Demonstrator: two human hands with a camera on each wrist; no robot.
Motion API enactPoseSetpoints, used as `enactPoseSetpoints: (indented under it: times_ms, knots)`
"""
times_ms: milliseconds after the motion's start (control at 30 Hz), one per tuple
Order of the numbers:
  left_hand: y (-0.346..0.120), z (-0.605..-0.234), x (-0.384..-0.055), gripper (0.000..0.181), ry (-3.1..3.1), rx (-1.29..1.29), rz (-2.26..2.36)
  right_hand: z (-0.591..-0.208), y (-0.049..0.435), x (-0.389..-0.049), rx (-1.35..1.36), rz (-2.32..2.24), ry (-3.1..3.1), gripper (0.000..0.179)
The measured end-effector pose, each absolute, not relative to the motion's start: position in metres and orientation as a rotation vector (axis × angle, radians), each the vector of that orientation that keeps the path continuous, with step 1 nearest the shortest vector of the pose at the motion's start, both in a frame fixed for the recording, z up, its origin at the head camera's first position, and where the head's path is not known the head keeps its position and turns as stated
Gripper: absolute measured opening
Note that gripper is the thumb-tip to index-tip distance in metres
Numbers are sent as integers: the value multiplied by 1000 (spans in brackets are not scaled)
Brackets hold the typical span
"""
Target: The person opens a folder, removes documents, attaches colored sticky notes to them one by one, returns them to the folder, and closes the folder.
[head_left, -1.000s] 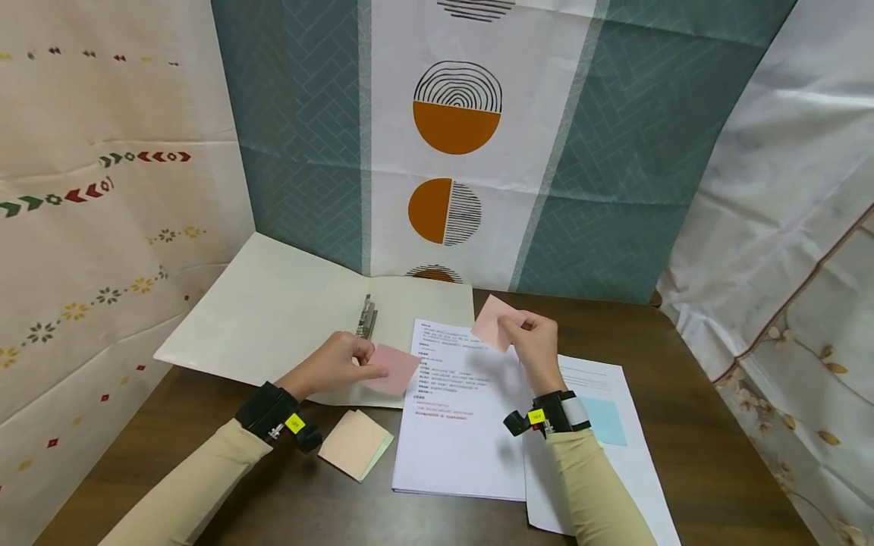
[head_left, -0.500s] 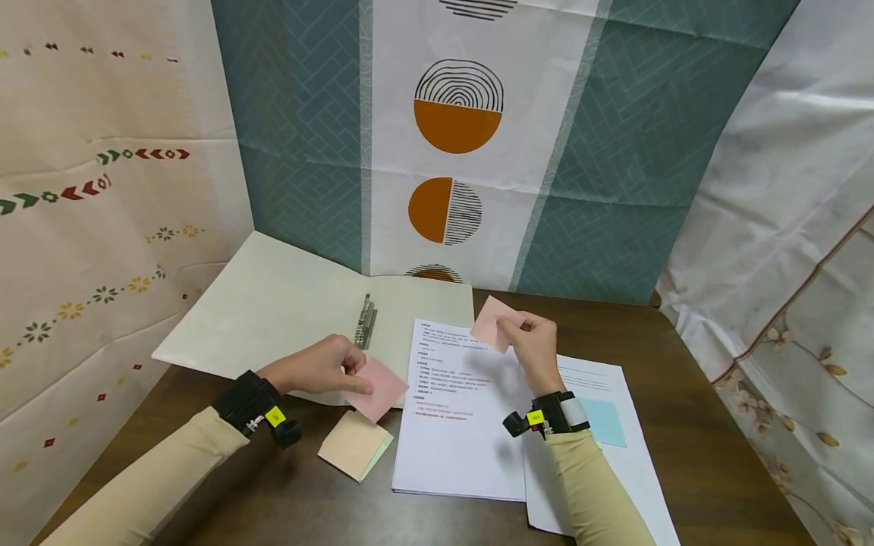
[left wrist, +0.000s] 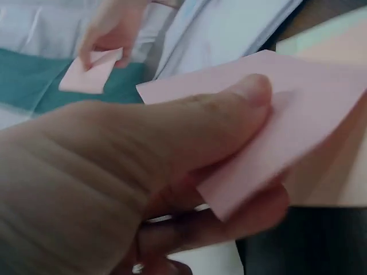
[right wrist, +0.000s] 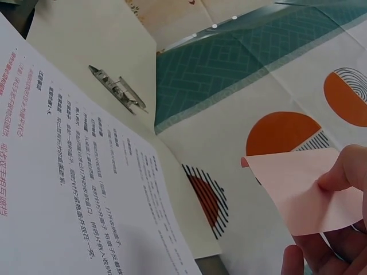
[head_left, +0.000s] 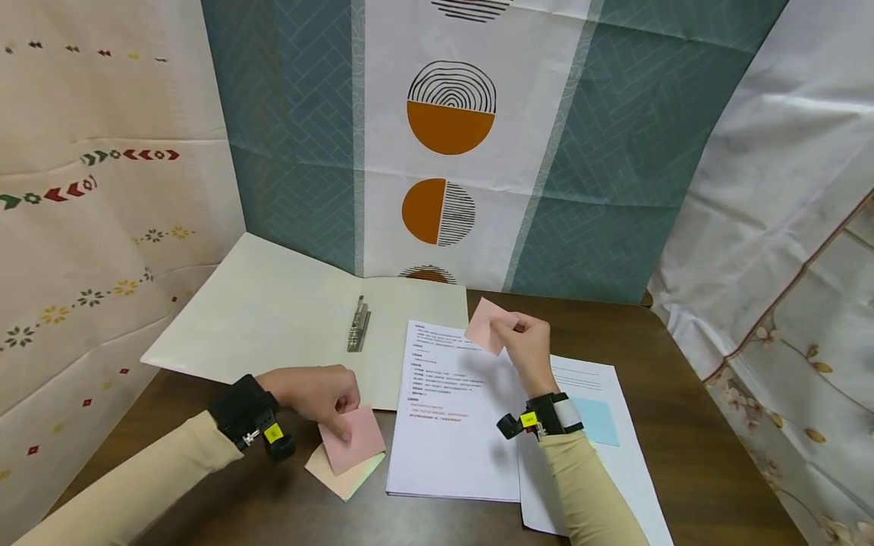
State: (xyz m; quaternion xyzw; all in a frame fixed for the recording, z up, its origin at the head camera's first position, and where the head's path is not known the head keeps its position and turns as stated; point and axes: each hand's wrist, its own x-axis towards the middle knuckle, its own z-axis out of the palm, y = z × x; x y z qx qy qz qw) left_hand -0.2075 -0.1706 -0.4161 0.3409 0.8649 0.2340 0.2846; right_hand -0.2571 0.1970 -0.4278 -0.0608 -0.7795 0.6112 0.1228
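My left hand (head_left: 321, 394) pinches a pink sticky note pad (head_left: 360, 440) between thumb and fingers, thumb on top. The pad overlaps the peach and green sticky notes (head_left: 334, 476) in the head view. Up over the printed page's top right corner, my right hand (head_left: 529, 345) pinches a single pink sticky note (head_left: 486, 326). In the right wrist view this pink note (right wrist: 292, 189) bends slightly under the thumb. Beneath it lies a stack of printed sheets (head_left: 454, 455) with black and red text.
A cream folder (head_left: 273, 303) lies spread at the back left, its metal clip (head_left: 358, 326) near the fold. On the right, under my forearm, is another sheet (head_left: 628, 470) bearing a blue sticky note (head_left: 595, 422). Patterned cloths (head_left: 614, 152) stand behind the wooden table (head_left: 710, 455).
My left hand has moved left and down with the pink pad, from beside the printed sheets to over the peach and green notes. My right hand keeps its place with its note.
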Motion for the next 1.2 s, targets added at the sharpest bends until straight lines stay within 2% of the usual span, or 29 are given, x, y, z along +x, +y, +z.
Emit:
enactPoseSetpoints:
  times_ms: [267, 467, 867, 1200]
  knots:
    - [-161, -424, -194, 50, 2529, 821, 262, -427, 198, -257, -154, 1773, -2269, 22]
    - [-161, -422, -191, 49, 2651, 891, 131, -426, 196, -256, -159, 1776, -2273, 25]
    - [-153, -417, -212, 28, 2816, 1122, 390, -426, 193, -253, -112, 1764, -2254, 29]
    - [-128, -413, -227, 20, 2895, 971, 650, -423, 187, -248, 47, 1585, -2129, 15]
